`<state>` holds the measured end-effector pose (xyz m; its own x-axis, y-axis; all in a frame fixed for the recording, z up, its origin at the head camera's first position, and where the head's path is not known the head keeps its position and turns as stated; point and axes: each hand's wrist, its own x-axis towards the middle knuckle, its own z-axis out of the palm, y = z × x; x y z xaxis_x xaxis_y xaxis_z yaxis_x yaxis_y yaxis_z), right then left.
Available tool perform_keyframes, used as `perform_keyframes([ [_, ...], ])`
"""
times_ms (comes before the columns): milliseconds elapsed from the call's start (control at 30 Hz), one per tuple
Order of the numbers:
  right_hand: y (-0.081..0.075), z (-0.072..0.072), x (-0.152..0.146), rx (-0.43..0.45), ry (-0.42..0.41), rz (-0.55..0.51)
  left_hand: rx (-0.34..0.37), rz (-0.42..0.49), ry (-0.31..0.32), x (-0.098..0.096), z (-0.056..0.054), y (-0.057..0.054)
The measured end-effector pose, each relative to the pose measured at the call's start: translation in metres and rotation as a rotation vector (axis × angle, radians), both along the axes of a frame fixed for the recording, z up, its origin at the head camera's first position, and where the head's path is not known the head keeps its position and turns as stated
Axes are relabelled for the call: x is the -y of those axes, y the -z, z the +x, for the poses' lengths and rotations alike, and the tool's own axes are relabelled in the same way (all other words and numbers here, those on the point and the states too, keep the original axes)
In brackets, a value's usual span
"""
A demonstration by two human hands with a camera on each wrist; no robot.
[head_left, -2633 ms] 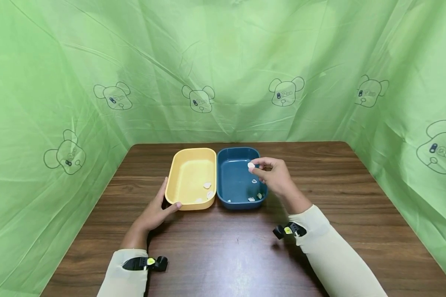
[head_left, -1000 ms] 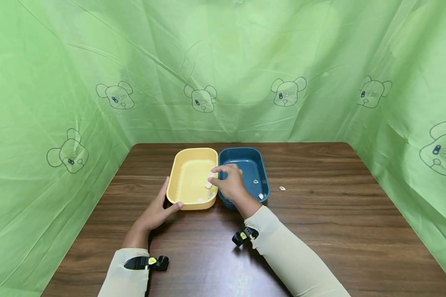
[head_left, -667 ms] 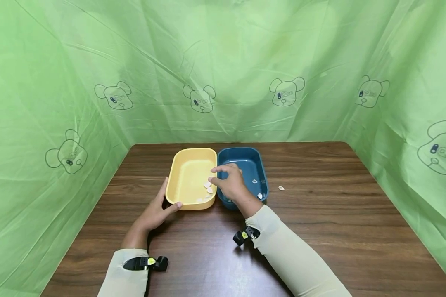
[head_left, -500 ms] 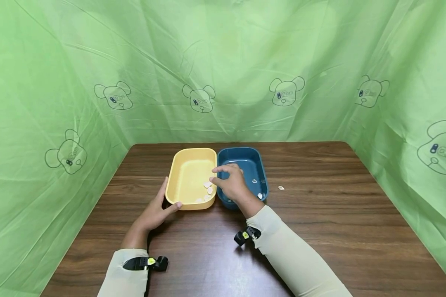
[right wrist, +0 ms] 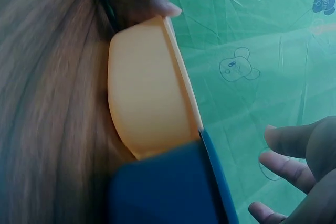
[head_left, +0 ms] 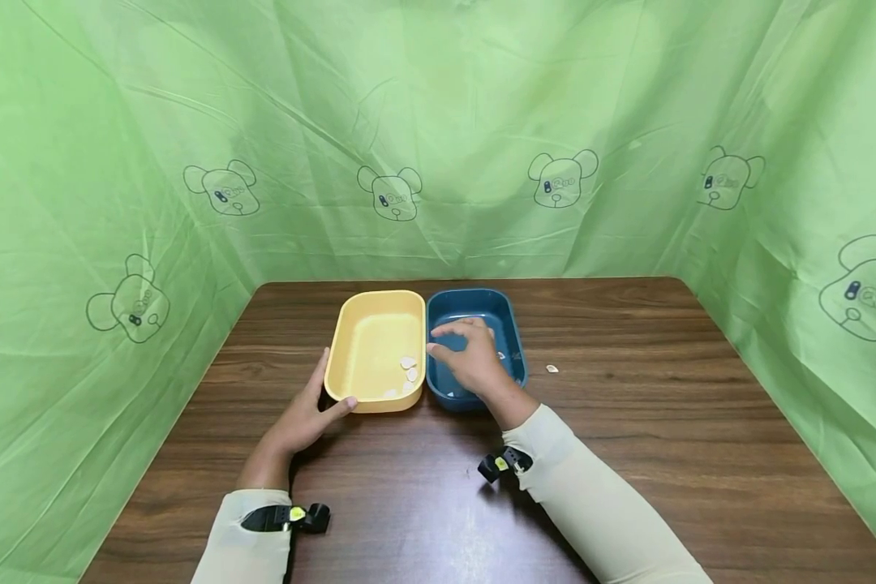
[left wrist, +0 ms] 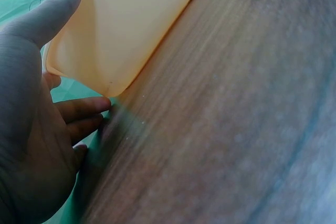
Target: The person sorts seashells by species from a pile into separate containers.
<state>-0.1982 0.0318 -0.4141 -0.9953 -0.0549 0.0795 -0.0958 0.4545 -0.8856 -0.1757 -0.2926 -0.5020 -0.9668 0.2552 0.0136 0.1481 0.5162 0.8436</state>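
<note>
My left hand (head_left: 307, 418) holds the near left corner of a yellow bin (head_left: 339, 341), thumb at the rim and fingers along its outer side. In the left wrist view the thumb (left wrist: 58, 9) lies along the rim. Several small whitish, shell-like pieces (head_left: 407, 362) lie in that bin's near right part. My right hand (head_left: 474, 357) is over a dark blue bin (head_left: 514, 332), thumb and fingers apart. Nothing shows between its fingers (right wrist: 291, 169) in the right wrist view. It hides part of the blue bin, where a small pale piece (head_left: 450, 395) shows near the front.
The two bins stand side by side, long walls close together, on a dark wood table (head_left: 409, 503). One pale piece (head_left: 551, 369) lies on the table right of the blue bin. Green cloth (head_left: 467, 122) printed with bear heads hangs behind and at both sides.
My right hand carried a white piece from over the blue bin to the yellow one and let it go. Since then it has moved right, back over the blue bin. My left hand stays put.
</note>
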Motion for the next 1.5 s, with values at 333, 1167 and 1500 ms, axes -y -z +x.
perform_keyframes([
  [333,-0.001,-0.004,-0.039,-0.170,0.121,-0.016,-0.011,-0.021,-0.002,0.000,-0.002,0.002],
  [1167,0.025,-0.019,-0.136,-0.122,0.283,0.000,-0.009,-0.003,0.002,-0.001,-0.001,0.001],
  [1500,0.046,-0.020,-0.163,-0.067,0.273,0.077,-0.008,-0.004,0.002,-0.001,-0.001,0.000],
])
